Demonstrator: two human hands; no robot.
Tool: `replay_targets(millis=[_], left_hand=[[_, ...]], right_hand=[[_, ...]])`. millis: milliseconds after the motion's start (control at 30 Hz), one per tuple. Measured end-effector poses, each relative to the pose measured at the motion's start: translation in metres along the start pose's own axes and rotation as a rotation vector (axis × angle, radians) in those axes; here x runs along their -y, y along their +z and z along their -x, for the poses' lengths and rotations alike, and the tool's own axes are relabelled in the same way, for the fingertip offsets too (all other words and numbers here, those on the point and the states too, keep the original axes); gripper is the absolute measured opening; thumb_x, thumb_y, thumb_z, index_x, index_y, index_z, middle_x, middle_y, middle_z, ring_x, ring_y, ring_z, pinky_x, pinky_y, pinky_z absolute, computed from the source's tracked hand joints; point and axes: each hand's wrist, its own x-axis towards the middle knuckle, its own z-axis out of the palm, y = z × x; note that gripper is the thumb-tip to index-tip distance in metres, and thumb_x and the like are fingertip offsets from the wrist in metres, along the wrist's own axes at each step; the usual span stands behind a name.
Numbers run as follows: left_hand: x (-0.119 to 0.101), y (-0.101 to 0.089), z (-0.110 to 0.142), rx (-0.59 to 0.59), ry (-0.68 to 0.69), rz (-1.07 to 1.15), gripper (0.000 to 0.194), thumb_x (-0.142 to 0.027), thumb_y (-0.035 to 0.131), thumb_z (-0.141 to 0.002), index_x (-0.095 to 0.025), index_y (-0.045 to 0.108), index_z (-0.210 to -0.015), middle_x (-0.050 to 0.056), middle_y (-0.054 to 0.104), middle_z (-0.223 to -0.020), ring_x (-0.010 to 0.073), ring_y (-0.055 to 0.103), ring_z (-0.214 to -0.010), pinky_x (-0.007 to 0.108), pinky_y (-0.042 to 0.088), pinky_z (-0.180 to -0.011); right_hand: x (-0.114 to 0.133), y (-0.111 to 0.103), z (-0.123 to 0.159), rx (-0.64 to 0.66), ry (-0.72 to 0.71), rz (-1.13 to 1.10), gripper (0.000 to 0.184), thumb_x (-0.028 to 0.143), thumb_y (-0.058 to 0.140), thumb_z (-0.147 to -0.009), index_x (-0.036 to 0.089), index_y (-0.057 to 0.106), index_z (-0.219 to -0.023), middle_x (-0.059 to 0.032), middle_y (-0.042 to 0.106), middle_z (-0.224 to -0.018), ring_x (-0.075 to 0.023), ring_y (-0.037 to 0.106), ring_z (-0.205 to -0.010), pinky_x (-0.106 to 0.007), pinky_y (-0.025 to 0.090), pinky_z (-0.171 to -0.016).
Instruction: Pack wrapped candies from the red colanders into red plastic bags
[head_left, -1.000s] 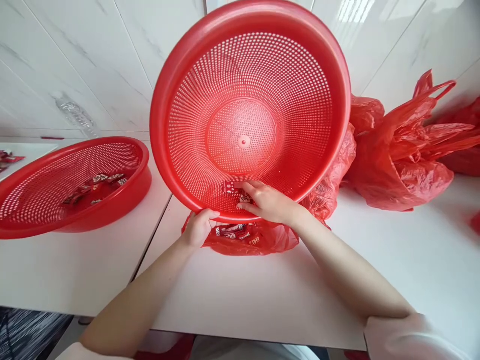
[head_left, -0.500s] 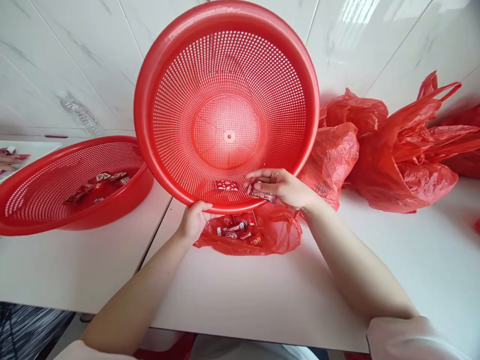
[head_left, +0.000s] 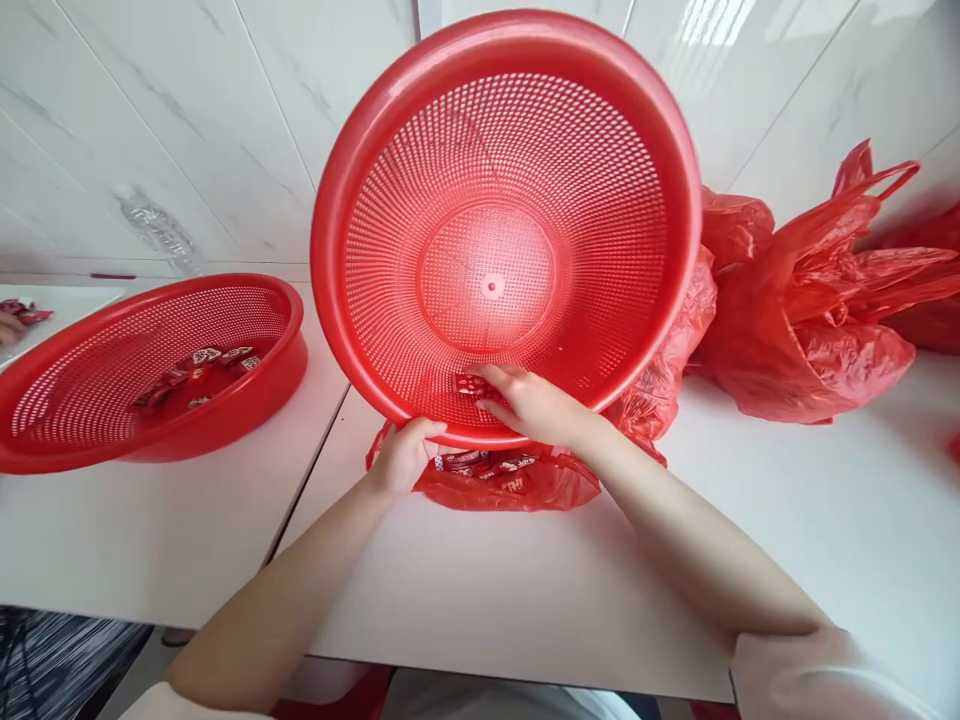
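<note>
one round, mesh-walled plastic basket (head_left: 487, 240) in the left hand (head_left: 405, 458)

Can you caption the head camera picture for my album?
The left hand holds a tilted red basket by its rim while the right hand touches a small packet inside.

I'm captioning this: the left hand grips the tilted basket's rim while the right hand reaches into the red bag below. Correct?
No: the head view shows the right hand reaching into the tilted basket, not the bag; the left hand grips the rim.
</note>
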Motion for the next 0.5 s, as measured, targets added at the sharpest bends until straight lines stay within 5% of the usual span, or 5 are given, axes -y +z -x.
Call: replay_targets(millis=[267, 367, 500], left_hand=[[-0.014, -0.008, -0.005, -0.133, 0.115, -0.004, 0.044, -0.022, 0.059, -0.077, -0.011, 0.065, -0.119, 0.014, 0.070, -0.113, 0.0365, 0.061, -0.114, 0.056, 0.051, -0.094], [-0.027, -0.012, -0.009, -0.197, 0.178, -0.025, 0.040, -0.024, 0.057, -0.078, -0.011, 0.065, -0.114, 0.014, 0.070, -0.113, 0.0361, 0.062, -0.112, 0.054, 0.053, -0.092], [-0.045, -0.016, -0.010, -0.253, 0.351, -0.042, 0.038, -0.021, 0.056, -0.078, -0.019, 0.062, -0.116, 0.010, 0.069, -0.115, 0.0307, 0.062, -0.113, 0.047, 0.055, -0.090]], right_hand=[[0.016, -0.032, 0.005, 0.005, 0.026, -0.256, 0.025, 0.018, 0.051, -0.089, 0.017, 0.063, -0.111, -0.0031, 0.070, -0.096, -0.0137, 0.064, -0.079, -0.027, 0.052, -0.075], [0.026, -0.045, 0.009, 0.139, 0.010, -0.348, 0.024, 0.020, 0.049, -0.091, 0.019, 0.064, -0.110, -0.0019, 0.070, -0.096, -0.0135, 0.064, -0.080, -0.025, 0.051, -0.073], [0.032, -0.044, 0.013, 0.295, 0.030, -0.122, 0.021, 0.026, 0.054, -0.090, 0.020, 0.067, -0.106, -0.0050, 0.070, -0.098, -0.0183, 0.064, -0.085, -0.029, 0.049, -0.077]])
